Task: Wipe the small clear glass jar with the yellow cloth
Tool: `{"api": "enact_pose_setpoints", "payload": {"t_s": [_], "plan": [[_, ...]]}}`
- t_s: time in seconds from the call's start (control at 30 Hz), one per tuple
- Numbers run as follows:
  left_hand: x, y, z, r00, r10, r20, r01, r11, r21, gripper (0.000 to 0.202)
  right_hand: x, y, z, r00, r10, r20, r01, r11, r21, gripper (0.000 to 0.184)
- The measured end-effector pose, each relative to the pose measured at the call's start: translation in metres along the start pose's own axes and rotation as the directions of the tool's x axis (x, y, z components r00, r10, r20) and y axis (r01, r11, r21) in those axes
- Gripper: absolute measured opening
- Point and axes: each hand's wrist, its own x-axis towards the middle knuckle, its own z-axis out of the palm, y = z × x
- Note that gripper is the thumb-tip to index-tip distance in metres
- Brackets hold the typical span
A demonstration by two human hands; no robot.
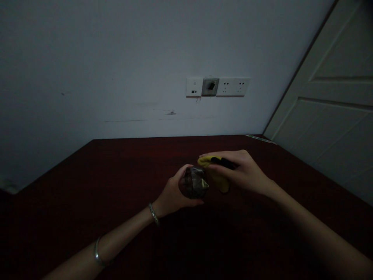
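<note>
My left hand (171, 194) curls around a dark, glassy, faceted object (194, 182), probably a glass tumbler, though the dim light hides its exact form. Something crumpled seems to lie inside it. My right hand (244, 173) holds a folded yellow cloth (217, 173) against the object's far right side. A thin black item (223, 162) lies along the cloth under my right fingers, too dark to identify. Two metal bangles (154, 214) circle my left wrist and forearm.
Both hands are above a dark red-brown wooden table (145, 155) that meets a white wall. A wall panel with sockets and a switch (218, 86) sits above it. A white panelled door (323, 105) stands at the right.
</note>
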Motion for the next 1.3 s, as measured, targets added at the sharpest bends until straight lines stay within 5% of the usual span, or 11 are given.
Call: {"api": "enact_pose_setpoints", "payload": {"t_s": [0.07, 0.23, 0.57, 0.7, 0.9, 1.3], "plan": [[-0.001, 0.002, 0.001, 1.000, -0.007, -0.004, 0.007, 1.000, 0.009, 0.090, 0.001, 0.007, 0.003, 0.998, 0.004, -0.059, -0.006, 0.999, -0.035, 0.027], [-0.001, 0.003, 0.003, 1.000, 0.002, -0.003, -0.002, 1.000, -0.010, 0.092, 0.000, 0.016, 0.014, 0.998, -0.054, 0.019, 0.055, 0.996, -0.064, 0.028], [0.005, 0.003, -0.001, 0.997, 0.023, -0.070, -0.027, 0.997, -0.066, 0.085, -0.010, -0.005, 0.017, 0.977, -0.197, 0.088, 0.206, 0.971, -0.122, 0.043], [0.005, 0.003, -0.002, 0.997, 0.022, -0.068, -0.024, 0.999, -0.030, 0.086, -0.009, -0.014, 0.012, 0.974, -0.171, 0.150, 0.186, 0.979, -0.087, 0.036], [0.001, 0.001, -0.002, 1.000, 0.019, -0.007, -0.019, 1.000, 0.011, 0.094, -0.004, -0.003, 0.014, 0.992, -0.126, -0.020, 0.123, 0.986, -0.115, 0.029], [0.000, 0.006, -0.001, 0.998, 0.006, -0.070, 0.004, 0.990, 0.143, 0.092, -0.011, 0.000, 0.038, 0.970, -0.241, 0.034, 0.243, 0.951, -0.191, 0.041]]}}
